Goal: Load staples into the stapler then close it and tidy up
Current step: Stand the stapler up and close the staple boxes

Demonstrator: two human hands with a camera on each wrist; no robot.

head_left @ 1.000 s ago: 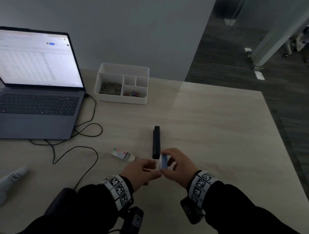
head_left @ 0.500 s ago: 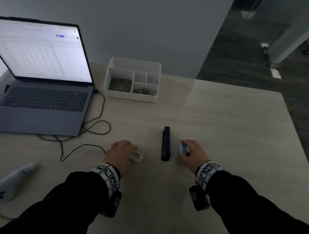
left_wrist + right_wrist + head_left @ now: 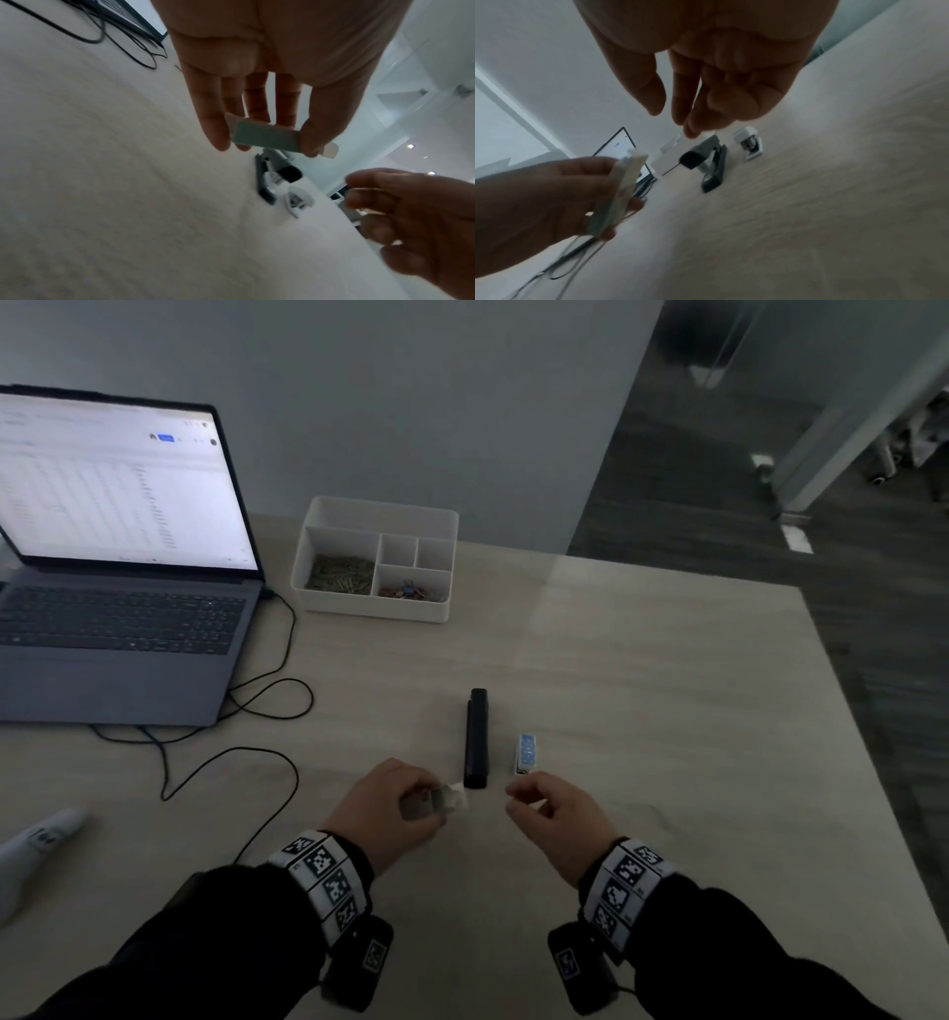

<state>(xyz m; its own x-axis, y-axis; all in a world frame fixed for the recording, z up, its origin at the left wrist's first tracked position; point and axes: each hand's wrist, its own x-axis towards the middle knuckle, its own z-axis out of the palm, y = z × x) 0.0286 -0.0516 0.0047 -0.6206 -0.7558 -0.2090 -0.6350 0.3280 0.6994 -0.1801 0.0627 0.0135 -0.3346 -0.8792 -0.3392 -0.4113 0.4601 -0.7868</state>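
Small pale-green cardboard staple box (image 3: 267, 136), pinched in left hand (image 3: 390, 806); right hand (image 3: 554, 814) loosely curled, empty; black plastic stapler (image 3: 476, 739) on light wooden table (image 3: 642, 690) between them.

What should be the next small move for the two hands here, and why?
Probably the right hand, holding nothing, moves to the small box that the left hand pinches, to open it: the stapler lies shut, not yet loaded.

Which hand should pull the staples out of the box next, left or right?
Right. The left hand already pinches the small staple box by its ends, open flap toward the right hand, which holds nothing and hovers beside it, near the stapler.
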